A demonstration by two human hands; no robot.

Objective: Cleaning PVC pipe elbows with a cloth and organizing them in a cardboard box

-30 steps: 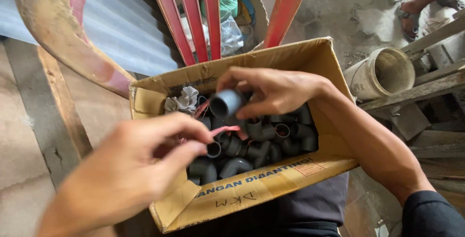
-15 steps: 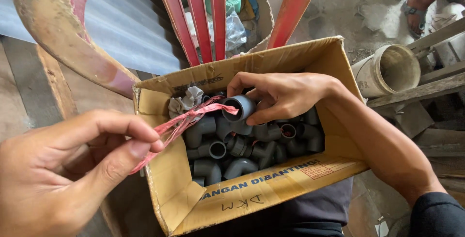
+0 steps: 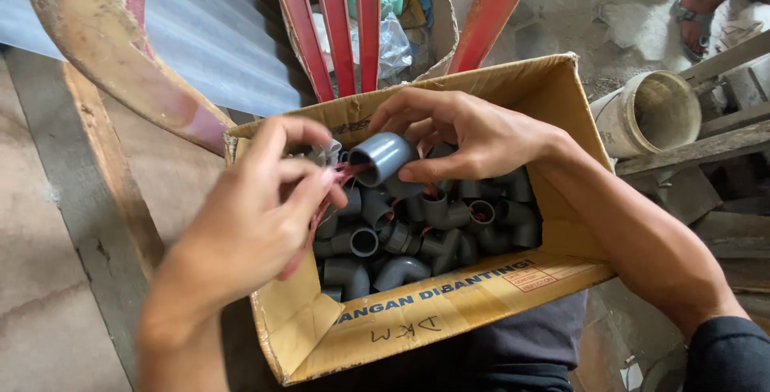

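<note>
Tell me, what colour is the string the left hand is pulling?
The string is pinkish red, seen in the head view, pinched by the left hand beside the grey pipe fitting.

Place: rough outdoor work yard.
Ground: dusty concrete beyond the hands.
Clues: dirty bucket (image 3: pixel 651 113) to the right, timber planks (image 3: pixel 698 151) beside it.

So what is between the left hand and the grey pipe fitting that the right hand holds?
In the head view, a pink string runs from the left hand to the grey fitting held by the right hand, above the cardboard box.
</note>
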